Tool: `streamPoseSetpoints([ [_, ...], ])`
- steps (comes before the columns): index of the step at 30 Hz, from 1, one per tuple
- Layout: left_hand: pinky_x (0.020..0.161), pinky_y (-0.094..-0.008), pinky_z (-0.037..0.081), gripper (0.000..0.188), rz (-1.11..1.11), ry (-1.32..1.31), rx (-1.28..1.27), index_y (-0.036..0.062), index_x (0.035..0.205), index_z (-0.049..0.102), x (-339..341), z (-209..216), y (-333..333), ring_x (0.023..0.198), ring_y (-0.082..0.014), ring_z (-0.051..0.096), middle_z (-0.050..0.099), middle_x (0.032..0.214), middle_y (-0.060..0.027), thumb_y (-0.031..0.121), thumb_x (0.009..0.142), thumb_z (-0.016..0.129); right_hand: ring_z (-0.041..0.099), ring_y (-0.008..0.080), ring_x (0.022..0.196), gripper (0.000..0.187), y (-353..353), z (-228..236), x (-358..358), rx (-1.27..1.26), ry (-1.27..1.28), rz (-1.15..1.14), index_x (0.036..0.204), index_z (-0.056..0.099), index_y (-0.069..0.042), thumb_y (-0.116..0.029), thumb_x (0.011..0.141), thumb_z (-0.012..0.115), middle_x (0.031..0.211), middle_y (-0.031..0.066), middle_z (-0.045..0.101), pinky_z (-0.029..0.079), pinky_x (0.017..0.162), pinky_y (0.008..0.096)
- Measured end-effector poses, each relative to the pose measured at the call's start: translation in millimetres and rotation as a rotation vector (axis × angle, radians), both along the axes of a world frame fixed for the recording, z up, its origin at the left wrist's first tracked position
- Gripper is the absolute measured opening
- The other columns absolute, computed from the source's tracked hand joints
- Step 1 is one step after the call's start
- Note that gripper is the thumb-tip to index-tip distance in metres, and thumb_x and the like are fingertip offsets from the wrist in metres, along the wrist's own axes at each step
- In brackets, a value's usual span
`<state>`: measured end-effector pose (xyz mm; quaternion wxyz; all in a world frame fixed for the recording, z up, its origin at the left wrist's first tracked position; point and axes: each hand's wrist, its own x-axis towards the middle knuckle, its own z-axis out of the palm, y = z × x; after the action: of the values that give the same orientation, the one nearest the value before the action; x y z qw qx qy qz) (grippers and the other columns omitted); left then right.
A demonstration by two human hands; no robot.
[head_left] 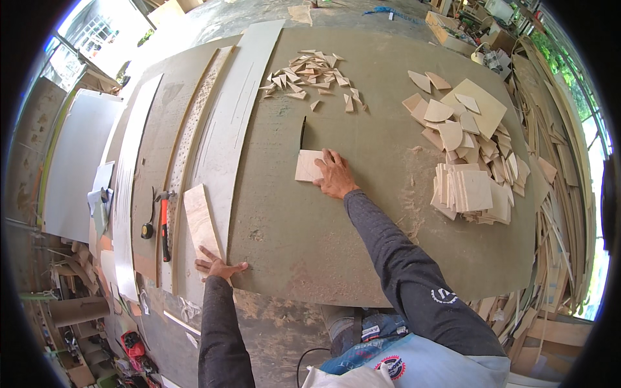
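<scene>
My right hand (335, 176) lies flat on a small square of pale plywood (308, 165) on the big grey-brown table board (362, 220), its fingers pressing the square's right edge. Just above the square a thin dark saw blade (302, 132) sticks up from a slot. My left hand (217, 265) rests spread at the table's near left edge, touching the end of a pale wooden offcut (200, 223). It holds nothing.
Small triangular offcuts (310, 74) lie heaped at the far side. To the right are a stack of square plywood pieces (471, 193) and shaped cut pieces (456, 119). A red-handled hammer (164, 223), a tape measure (148, 229) and long boards (226, 123) lie left. Scrap strips pile at right.
</scene>
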<state>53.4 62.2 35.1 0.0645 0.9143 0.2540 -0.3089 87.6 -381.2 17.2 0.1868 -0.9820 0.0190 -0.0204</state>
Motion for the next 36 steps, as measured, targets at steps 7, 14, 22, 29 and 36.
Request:
streamPoseSetpoints([
  [7, 0.113, -0.0760, 0.006, 0.180, -0.003, -0.006, 0.000, 0.0183, 0.148, -0.041, 0.5, -5.4, 4.3, 0.151, -0.0468, -0.022, -0.023, 0.157, -0.0392, 0.062, 0.043, 0.098, 0.030, 0.0371, 0.145, 0.061, 1.3, -1.7, 5.3, 0.009, 0.006, -0.044, 0.134, 0.055, -0.009, -0.032, 0.083, 0.078, 0.151, 0.0206, 0.038, 0.032, 0.114, 0.0624],
  [14, 0.113, -0.0755, 0.005, 0.179, -0.005, -0.014, -0.014, 0.0180, 0.149, -0.041, 0.1, -2.3, 2.0, 0.151, -0.0461, -0.022, -0.023, 0.158, -0.0388, 0.061, 0.044, 0.098, 0.029, 0.0370, 0.145, 0.060, 1.0, 2.5, 7.5, 0.021, 0.027, -0.054, 0.133, 0.055, -0.008, -0.032, 0.083, 0.078, 0.153, 0.0209, 0.036, 0.032, 0.113, 0.0628],
  [22, 0.113, -0.0753, 0.005, 0.181, -0.006, -0.035, -0.022, 0.0178, 0.147, -0.042, -1.4, -5.5, 4.1, 0.151, -0.0458, -0.023, -0.024, 0.158, -0.0387, 0.061, 0.043, 0.099, 0.030, 0.0375, 0.144, 0.061, -0.5, -7.7, 4.2, 0.025, -0.049, -0.019, 0.132, 0.056, -0.007, -0.033, 0.082, 0.079, 0.153, 0.0215, 0.037, 0.032, 0.113, 0.0590],
  [29, 0.114, -0.0755, 0.006, 0.181, -0.001, -0.014, -0.007, 0.0181, 0.147, -0.042, 2.2, -9.1, 5.0, 0.151, -0.0453, -0.022, -0.023, 0.158, -0.0385, 0.060, 0.042, 0.099, 0.030, 0.0398, 0.143, 0.060, 6.2, -8.2, 7.7, 0.010, -0.035, -0.069, 0.132, 0.056, -0.007, -0.033, 0.083, 0.077, 0.152, 0.0234, 0.039, 0.029, 0.114, 0.0587],
  [36, 0.113, -0.0754, 0.006, 0.181, 0.011, -0.019, -0.008, 0.0183, 0.148, -0.042, 1.2, -10.3, 6.2, 0.151, -0.0450, -0.022, -0.023, 0.158, -0.0386, 0.060, 0.041, 0.099, 0.033, 0.0401, 0.139, 0.059, 11.7, -8.1, 9.3, -0.006, -0.054, -0.102, 0.131, 0.057, -0.006, -0.034, 0.083, 0.077, 0.149, 0.0244, 0.041, 0.030, 0.113, 0.0590],
])
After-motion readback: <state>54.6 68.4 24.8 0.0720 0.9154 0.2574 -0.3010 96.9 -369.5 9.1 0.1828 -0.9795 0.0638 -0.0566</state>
